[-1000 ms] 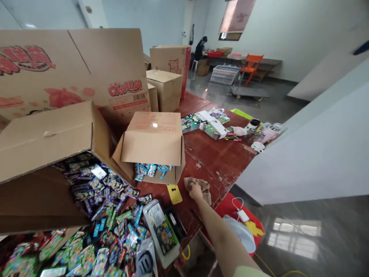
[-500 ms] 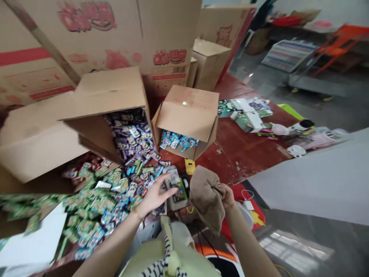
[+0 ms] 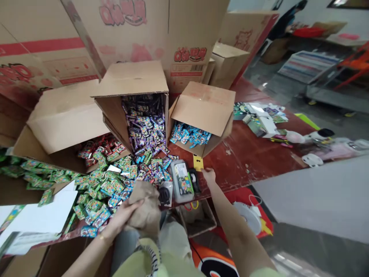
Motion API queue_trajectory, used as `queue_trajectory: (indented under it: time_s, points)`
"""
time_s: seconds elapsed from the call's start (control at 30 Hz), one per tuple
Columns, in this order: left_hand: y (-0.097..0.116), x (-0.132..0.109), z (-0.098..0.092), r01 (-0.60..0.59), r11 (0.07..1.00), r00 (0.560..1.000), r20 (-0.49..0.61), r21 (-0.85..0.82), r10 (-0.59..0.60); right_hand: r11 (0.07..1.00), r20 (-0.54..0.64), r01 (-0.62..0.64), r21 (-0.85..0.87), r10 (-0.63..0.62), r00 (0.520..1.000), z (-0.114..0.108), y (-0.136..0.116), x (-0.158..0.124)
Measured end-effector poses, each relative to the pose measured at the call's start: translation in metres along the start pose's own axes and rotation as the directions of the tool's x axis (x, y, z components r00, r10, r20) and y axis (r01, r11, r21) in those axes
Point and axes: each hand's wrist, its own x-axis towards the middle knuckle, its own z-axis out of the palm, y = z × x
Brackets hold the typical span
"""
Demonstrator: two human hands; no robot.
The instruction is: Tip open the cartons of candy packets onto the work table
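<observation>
My left hand (image 3: 127,213) grips a brown cloth drawstring bag (image 3: 145,207), which is blurred by motion and held low in front of my body. Over the table's front edge my right hand (image 3: 209,176) reaches forward, its fingertips together at the lower right edge of a small yellow card (image 3: 198,163) with a black mark. Between the hands lies a clear plastic case (image 3: 182,181) with a printed label, and a black object (image 3: 194,181) is beside it. A small bag with a black coiled item (image 3: 165,195) lies left of the case.
Small candy-like packets (image 3: 106,188) are heaped on the left. Open cartons hold purple packets (image 3: 147,129), blue packets (image 3: 190,134) and red packets (image 3: 99,148). An open box (image 3: 198,229) sits below the table edge. Packages (image 3: 263,123) lie at right; a person (image 3: 284,23) is far back.
The brown bag has passed from my right hand to my left. My left hand has left the plastic case, and my right hand has moved to the yellow card. The view has shifted left.
</observation>
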Motion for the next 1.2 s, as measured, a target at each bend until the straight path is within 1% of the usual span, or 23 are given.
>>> queue_trajectory:
  time_s: [0.07, 0.1, 0.13, 0.2, 0.27, 0.37, 0.5, 0.57, 0.63, 0.67, 0.7, 0.77, 0.8, 0.83, 0.87, 0.93, 1.0, 1.1, 1.2]
  points:
    - [-0.012, -0.009, -0.026, 0.096, 0.995, 0.985, -0.142, -0.031, -0.099, 0.987, -0.027, 0.004, -0.159, -0.008, 1.0, 0.014, -0.008, 0.028]
    - [-0.019, -0.013, -0.036, 0.136, 0.99, 0.965, -0.22, -0.042, -0.142, 0.973, -0.034, -0.001, -0.231, -0.007, 0.999, 0.022, -0.012, 0.039]
    - [-0.026, -0.015, -0.043, 0.177, 0.983, 0.945, -0.27, -0.04, -0.182, 0.956, -0.04, -0.004, -0.293, -0.008, 0.999, 0.029, -0.014, 0.047]
    - [-0.037, -0.016, -0.052, 0.185, 0.982, 0.917, -0.355, -0.025, -0.182, 0.919, -0.05, -0.009, -0.394, -0.011, 0.999, 0.041, -0.016, 0.058]
    - [-0.043, -0.013, -0.055, 0.182, 0.983, 0.893, -0.422, 0.021, -0.156, 0.884, -0.045, -0.004, -0.467, -0.019, 0.999, 0.046, -0.013, 0.064]
    - [-0.042, -0.007, -0.051, 0.19, 0.979, 0.883, -0.449, 0.077, -0.136, 0.835, -0.016, 0.014, -0.55, -0.028, 0.999, 0.038, -0.001, 0.066]
    - [-0.032, 0.0, -0.04, 0.181, 0.971, 0.9, -0.424, 0.159, -0.099, 0.777, 0.002, 0.029, -0.629, -0.035, 0.999, 0.012, 0.015, 0.054]
    - [-0.028, 0.004, -0.035, 0.166, 0.975, 0.916, -0.389, 0.151, -0.096, 0.751, 0.016, 0.07, -0.656, -0.079, 0.997, 0.003, 0.014, 0.044]
    - [-0.026, 0.007, -0.031, 0.172, 0.974, 0.914, -0.394, 0.15, -0.1, 0.726, 0.068, 0.179, -0.664, -0.18, 0.981, 0.005, 0.0, 0.037]
    - [-0.025, 0.009, -0.029, 0.186, 0.969, 0.904, -0.414, 0.165, -0.104, 0.709, 0.116, 0.263, -0.655, -0.249, 0.961, 0.012, -0.011, 0.036]
    - [-0.025, 0.01, -0.028, 0.199, 0.963, 0.894, -0.436, 0.181, -0.103, 0.686, 0.176, 0.357, -0.635, -0.321, 0.931, 0.023, -0.024, 0.038]
    - [-0.026, 0.014, -0.026, 0.207, 0.958, 0.889, -0.448, 0.198, -0.099, 0.625, 0.304, 0.537, -0.567, -0.447, 0.841, 0.053, -0.054, 0.047]
    - [-0.027, 0.015, -0.026, 0.199, 0.96, 0.893, -0.441, 0.199, -0.093, 0.597, 0.357, 0.602, -0.531, -0.487, 0.797, 0.07, -0.068, 0.054]
    - [-0.028, 0.016, -0.026, 0.191, 0.96, 0.896, -0.435, 0.203, -0.086, 0.577, 0.397, 0.645, -0.501, -0.509, 0.764, 0.088, -0.08, 0.061]
    - [-0.031, 0.017, -0.026, 0.187, 0.959, 0.897, -0.436, 0.211, -0.078, 0.568, 0.426, 0.668, -0.481, -0.515, 0.744, 0.104, -0.088, 0.068]
    - [-0.037, 0.017, -0.029, 0.195, 0.953, 0.889, -0.451, 0.233, -0.071, 0.572, 0.463, 0.68, -0.458, -0.5, 0.732, 0.129, -0.097, 0.079]
    - [-0.046, 0.016, -0.032, 0.207, 0.948, 0.881, -0.467, 0.243, -0.073, 0.59, 0.473, 0.669, -0.452, -0.477, 0.741, 0.144, -0.098, 0.085]
    - [-0.059, 0.014, -0.036, 0.218, 0.95, 0.871, -0.484, 0.224, -0.086, 0.624, 0.464, 0.644, -0.442, -0.456, 0.76, 0.151, -0.099, 0.09]
    - [-0.062, 0.015, -0.036, 0.214, 0.957, 0.868, -0.487, 0.197, -0.094, 0.662, 0.463, 0.634, -0.401, -0.451, 0.763, 0.147, -0.105, 0.091]
